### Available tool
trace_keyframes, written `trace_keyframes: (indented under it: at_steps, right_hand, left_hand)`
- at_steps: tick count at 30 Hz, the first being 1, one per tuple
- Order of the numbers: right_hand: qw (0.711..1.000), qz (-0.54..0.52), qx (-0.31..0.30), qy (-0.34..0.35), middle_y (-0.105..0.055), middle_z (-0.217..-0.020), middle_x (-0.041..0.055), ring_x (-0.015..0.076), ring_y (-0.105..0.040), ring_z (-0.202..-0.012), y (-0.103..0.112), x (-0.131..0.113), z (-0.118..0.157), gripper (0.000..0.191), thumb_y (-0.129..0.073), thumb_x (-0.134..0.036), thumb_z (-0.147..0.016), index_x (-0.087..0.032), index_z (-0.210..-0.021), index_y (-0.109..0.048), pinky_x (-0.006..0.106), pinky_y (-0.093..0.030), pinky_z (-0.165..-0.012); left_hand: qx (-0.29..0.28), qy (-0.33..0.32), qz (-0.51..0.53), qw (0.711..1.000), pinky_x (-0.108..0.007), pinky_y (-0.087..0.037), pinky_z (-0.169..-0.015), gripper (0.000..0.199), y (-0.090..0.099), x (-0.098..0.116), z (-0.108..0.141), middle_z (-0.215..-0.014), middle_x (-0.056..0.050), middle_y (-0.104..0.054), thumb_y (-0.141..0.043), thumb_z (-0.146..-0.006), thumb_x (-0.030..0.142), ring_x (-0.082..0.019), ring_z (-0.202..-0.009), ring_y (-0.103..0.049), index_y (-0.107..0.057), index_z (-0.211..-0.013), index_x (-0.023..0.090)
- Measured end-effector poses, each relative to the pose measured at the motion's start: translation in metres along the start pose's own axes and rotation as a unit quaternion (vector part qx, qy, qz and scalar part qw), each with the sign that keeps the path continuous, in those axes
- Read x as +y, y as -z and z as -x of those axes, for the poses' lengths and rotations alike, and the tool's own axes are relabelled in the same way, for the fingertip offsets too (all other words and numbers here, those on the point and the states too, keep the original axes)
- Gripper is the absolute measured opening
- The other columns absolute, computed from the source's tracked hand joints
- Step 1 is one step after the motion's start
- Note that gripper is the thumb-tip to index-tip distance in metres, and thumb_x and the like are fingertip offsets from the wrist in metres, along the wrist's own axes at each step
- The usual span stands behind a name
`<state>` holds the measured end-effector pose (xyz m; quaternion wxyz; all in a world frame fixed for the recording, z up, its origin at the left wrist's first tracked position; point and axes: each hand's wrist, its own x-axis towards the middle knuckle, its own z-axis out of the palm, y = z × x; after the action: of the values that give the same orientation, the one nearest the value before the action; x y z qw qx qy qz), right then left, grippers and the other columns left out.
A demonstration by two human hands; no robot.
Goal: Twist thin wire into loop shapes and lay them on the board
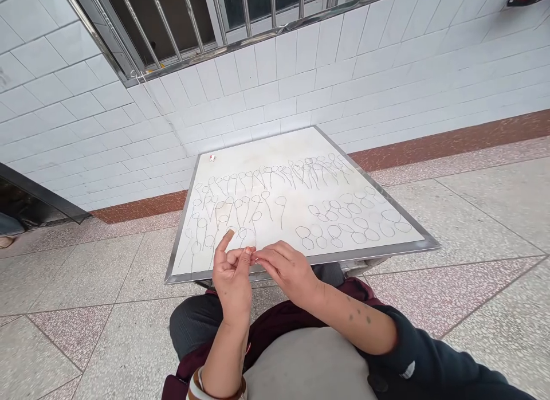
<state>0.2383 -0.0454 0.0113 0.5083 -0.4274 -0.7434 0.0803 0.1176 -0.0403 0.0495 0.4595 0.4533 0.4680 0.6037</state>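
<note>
Above the near edge of the table, my left hand (234, 277) and my right hand (290, 271) meet at the fingertips. My left thumb presses against curled fingers, while one finger with a tan wrap on its tip points up. The thumb and fingers of my right hand are pinched beside it. Whatever is between the fingertips is too small and hidden to make out. Beyond the hands, thin dark wire loops with long tails (281, 208) lie in rows. Paired wire rings without tails (360, 231) lie at the right.
The white table (258, 145) has a grey metal rim and stands near a white tiled wall (301, 85). A small red and white item (212, 158) sits at its far left corner. Above is a barred window (258, 10). Speckled stone floor (98, 274) surrounds the table.
</note>
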Motion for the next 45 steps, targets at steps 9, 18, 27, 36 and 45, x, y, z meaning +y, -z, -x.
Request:
trace_keyframes:
  at_steps: [9,18,27,36,45]
  right_hand:
    - [1.0,-0.023,0.016,-0.005,-0.066,-0.089,0.0049,0.0167,-0.059,-0.083,0.0,0.003,0.001,0.019,-0.049,-0.016,-0.092,-0.024,-0.101,-0.064,0.031,-0.051,-0.071]
    - [0.999,-0.046,0.014,-0.025,-0.062,-0.086,0.0051,0.0164,-0.058,-0.081,-0.004,0.002,0.002,0.018,-0.048,-0.017,-0.092,-0.024,-0.099,-0.063,0.031,-0.051,-0.072]
    - [0.999,-0.048,0.005,-0.003,-0.062,-0.091,0.0063,0.0174,-0.058,-0.084,-0.001,0.002,0.001,0.026,-0.045,-0.014,-0.092,-0.026,-0.11,-0.06,0.033,-0.052,-0.07]
    - [0.986,-0.133,-0.032,-0.099,-0.061,-0.088,0.0057,0.0181,-0.057,-0.084,-0.005,0.003,0.002,0.019,-0.049,-0.025,-0.092,-0.025,-0.105,-0.062,0.034,-0.049,-0.075]
    - [0.84,-0.443,-0.064,-0.306,-0.061,-0.077,-0.0001,0.0134,-0.056,-0.074,0.007,0.003,-0.019,0.021,-0.063,-0.038,-0.082,-0.02,-0.092,-0.066,0.03,-0.045,-0.075]
  left_hand:
    - [-0.001,-0.001,-0.028,1.0,-0.029,-0.048,-0.087,0.049,0.0,0.002,0.001,-0.07,0.004,-0.065,-0.065,-0.081,0.024,-0.012,-0.079,-0.064,-0.05,-0.128,0.022]
    - [0.047,-0.036,-0.011,0.998,-0.03,-0.051,-0.083,0.05,0.0,0.007,-0.002,-0.07,0.004,-0.065,-0.066,-0.08,0.026,-0.013,-0.075,-0.066,-0.051,-0.127,0.021]
    - [0.043,-0.029,-0.008,0.999,-0.03,-0.051,-0.082,0.05,0.003,0.008,-0.003,-0.069,0.004,-0.065,-0.068,-0.078,0.027,-0.012,-0.071,-0.065,-0.053,-0.125,0.021]
    - [0.027,-0.03,-0.036,0.999,-0.03,-0.049,-0.083,0.052,0.009,0.008,-0.004,-0.07,0.003,-0.064,-0.065,-0.081,0.026,-0.012,-0.071,-0.063,-0.048,-0.129,0.022]
    - [-0.113,0.016,-0.031,0.993,-0.031,-0.049,-0.08,0.062,0.007,0.008,0.003,-0.067,0.004,-0.061,-0.063,-0.082,0.031,-0.014,-0.072,-0.061,-0.036,-0.138,0.022]
